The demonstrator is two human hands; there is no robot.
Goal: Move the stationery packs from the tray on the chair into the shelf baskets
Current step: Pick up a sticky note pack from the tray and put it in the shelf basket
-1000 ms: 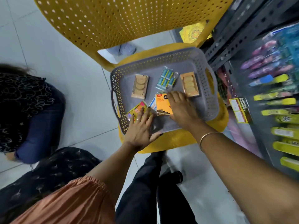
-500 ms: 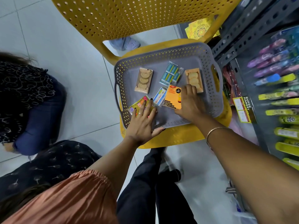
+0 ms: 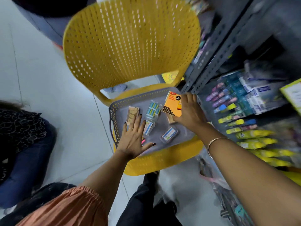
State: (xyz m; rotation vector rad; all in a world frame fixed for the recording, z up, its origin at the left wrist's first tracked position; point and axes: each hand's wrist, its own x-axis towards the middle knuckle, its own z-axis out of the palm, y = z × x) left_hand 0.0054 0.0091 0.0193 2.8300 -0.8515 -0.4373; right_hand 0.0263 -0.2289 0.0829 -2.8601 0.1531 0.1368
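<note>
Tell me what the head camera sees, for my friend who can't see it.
The right hand holds an orange pack above the grey tray on a yellow chair. The left hand is spread flat over the tray among smaller packs; stocked shelves stand at the right.

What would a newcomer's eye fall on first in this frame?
The big yellow chair fills the top centre, its perforated back rising over a grey tray on the seat. Next comes the bright orange pack, gripped by the right hand at the tray's far right corner, near the shelf. The left hand lies flat on the tray's near left side.
</note>
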